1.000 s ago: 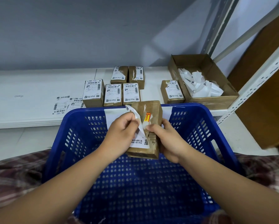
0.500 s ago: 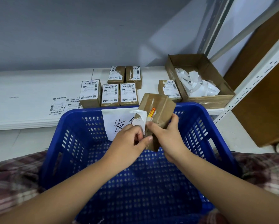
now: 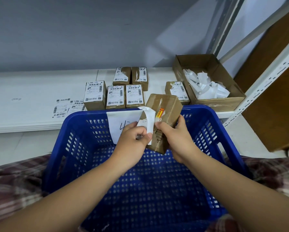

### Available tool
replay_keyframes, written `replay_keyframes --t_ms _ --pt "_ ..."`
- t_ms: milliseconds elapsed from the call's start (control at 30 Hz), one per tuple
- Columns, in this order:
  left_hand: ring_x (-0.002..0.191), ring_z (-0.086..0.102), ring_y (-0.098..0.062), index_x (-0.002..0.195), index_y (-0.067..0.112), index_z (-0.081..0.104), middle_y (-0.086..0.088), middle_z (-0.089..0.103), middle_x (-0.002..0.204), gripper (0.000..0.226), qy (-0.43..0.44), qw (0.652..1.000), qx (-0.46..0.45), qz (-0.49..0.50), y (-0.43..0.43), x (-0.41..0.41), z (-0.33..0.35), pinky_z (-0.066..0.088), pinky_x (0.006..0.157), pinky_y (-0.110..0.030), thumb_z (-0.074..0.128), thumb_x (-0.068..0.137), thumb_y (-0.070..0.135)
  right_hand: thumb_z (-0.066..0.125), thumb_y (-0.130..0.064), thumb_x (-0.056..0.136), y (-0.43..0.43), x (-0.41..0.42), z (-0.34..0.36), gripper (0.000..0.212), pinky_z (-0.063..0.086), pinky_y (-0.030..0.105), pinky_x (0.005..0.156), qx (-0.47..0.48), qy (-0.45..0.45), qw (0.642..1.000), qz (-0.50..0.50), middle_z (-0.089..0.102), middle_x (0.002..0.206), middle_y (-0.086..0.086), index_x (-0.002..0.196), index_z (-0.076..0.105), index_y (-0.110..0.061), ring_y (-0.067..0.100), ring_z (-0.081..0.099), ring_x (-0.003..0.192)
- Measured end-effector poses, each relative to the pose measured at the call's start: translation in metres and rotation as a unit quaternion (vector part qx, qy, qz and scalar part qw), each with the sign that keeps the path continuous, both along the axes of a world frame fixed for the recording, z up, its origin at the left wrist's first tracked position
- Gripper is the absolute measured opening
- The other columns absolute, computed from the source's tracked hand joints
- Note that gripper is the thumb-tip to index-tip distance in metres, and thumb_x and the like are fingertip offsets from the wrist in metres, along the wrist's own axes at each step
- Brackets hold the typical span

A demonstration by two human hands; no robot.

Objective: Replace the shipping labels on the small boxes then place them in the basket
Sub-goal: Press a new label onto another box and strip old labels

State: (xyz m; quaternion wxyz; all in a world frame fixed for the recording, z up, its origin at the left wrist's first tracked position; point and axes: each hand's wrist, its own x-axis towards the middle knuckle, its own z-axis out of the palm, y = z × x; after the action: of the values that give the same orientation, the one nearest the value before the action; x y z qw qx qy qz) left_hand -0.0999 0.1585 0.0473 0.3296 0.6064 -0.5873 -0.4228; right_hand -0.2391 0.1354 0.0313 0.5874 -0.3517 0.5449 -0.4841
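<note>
Up and left of the grip, flat white printed label sheets [image 3: 63,108] lie on the white shelf [image 3: 31,91]. The left hand [image 3: 132,139] pinches the curled, half-peeled white shipping label [image 3: 148,121] between thumb and bent fingers. Just right of that pinch, the right hand [image 3: 175,139] wraps the small brown taped cardboard box [image 3: 163,118], tilted above the blue perforated plastic basket [image 3: 200,129]. The step in hand looks like stripping the old label. Next comes a steady pull to free it, then probably dropping it in the open brown scrap carton [image 3: 220,101], up and right.
</note>
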Motion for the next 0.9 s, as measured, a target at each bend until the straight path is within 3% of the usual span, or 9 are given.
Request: replay_keyframes --t_ms 67,133,433,533,600,700,767,900 --pt "0.077 0.046 -0.007 0.059 0.009 0.044 0.001 0.048 0.085 0.035 0.031 0.999 0.013 -0.003 0.0 0.0 0.001 0.031 0.057 -0.009 0.057 0.091 0.012 0.075 -0.016 0.081 0.0 -0.001 0.0 0.055 0.054 0.05 0.093 0.001 0.006 1.0 0.005 0.065 0.114 0.001 0.126 0.043 -0.023 0.021 0.066 0.105" --pt "0.069 0.042 -0.009 0.062 0.006 0.045 -0.002 0.045 0.08 0.032 0.052 0.998 0.028 0.0 0.0 0.001 0.002 0.03 0.057 -0.015 0.056 0.091 0.011 0.076 -0.015 0.08 0.0 0.0 0.0 0.057 0.054 0.051 0.092 0.004 0.006 1.0 0.003 0.065 0.115 0.002 0.127 0.043 -0.022 0.022 0.066 0.105" --pt "0.068 0.043 -0.007 0.056 0.01 0.039 0.001 0.043 0.075 0.039 0.116 0.99 0.072 0.022 0.0 -0.001 0.004 0.033 0.064 -0.016 0.055 0.092 0.009 0.074 -0.012 0.082 -0.002 -0.002 0.003 0.05 0.054 0.051 0.093 0.014 -0.014 1.0 0.016 0.064 0.116 0.003 0.12 0.044 -0.024 0.022 0.066 0.106" --pt "0.072 0.043 -0.011 0.057 0.01 0.038 -0.002 0.043 0.077 0.039 0.125 0.989 0.079 0.03 0.001 -0.002 0.005 0.033 0.069 -0.022 0.055 0.092 0.008 0.074 -0.012 0.082 -0.003 -0.002 0.004 0.052 0.054 0.05 0.094 0.01 -0.017 1.0 0.021 0.064 0.116 0.003 0.123 0.044 -0.023 0.022 0.066 0.106" --pt "0.073 0.045 -0.014 0.058 0.005 0.04 -0.006 0.045 0.079 0.037 0.129 0.988 0.082 0.034 0.001 -0.001 0.006 0.034 0.072 -0.025 0.055 0.092 0.008 0.074 -0.012 0.082 -0.002 -0.002 0.004 0.05 0.054 0.05 0.093 0.011 -0.021 0.999 0.023 0.064 0.116 0.003 0.121 0.044 -0.024 0.022 0.066 0.105" --pt "0.085 0.054 -0.03 0.068 -0.013 0.05 -0.019 0.054 0.093 0.031 0.134 0.988 0.07 0.042 0.0 0.0 0.006 0.038 0.08 -0.031 0.058 0.089 0.009 0.073 -0.012 0.082 -0.001 -0.001 0.005 0.049 0.054 0.05 0.093 0.004 -0.016 1.0 0.027 0.063 0.116 0.002 0.118 0.043 -0.026 0.021 0.065 0.106" --pt "0.093 0.057 -0.027 0.073 -0.016 0.054 -0.014 0.057 0.101 0.03 0.112 0.991 0.054 0.046 0.0 0.002 0.007 0.039 0.078 -0.028 0.059 0.086 0.011 0.075 -0.014 0.082 0.0 0.0 0.007 0.053 0.054 0.045 0.094 -0.022 0.013 0.999 0.037 0.062 0.118 0.001 0.121 0.04 -0.027 0.018 0.064 0.108" --pt "0.089 0.058 -0.01 0.058 0.009 0.061 0.003 0.06 0.096 0.035 0.105 0.992 0.066 0.026 0.003 0.005 0.011 0.041 0.082 -0.026 0.056 0.089 0.025 0.077 -0.017 0.081 0.005 0.001 0.005 0.057 0.054 0.04 0.094 -0.061 0.068 0.995 0.046 0.061 0.117 -0.004 0.121 0.038 -0.029 0.013 0.063 0.108"
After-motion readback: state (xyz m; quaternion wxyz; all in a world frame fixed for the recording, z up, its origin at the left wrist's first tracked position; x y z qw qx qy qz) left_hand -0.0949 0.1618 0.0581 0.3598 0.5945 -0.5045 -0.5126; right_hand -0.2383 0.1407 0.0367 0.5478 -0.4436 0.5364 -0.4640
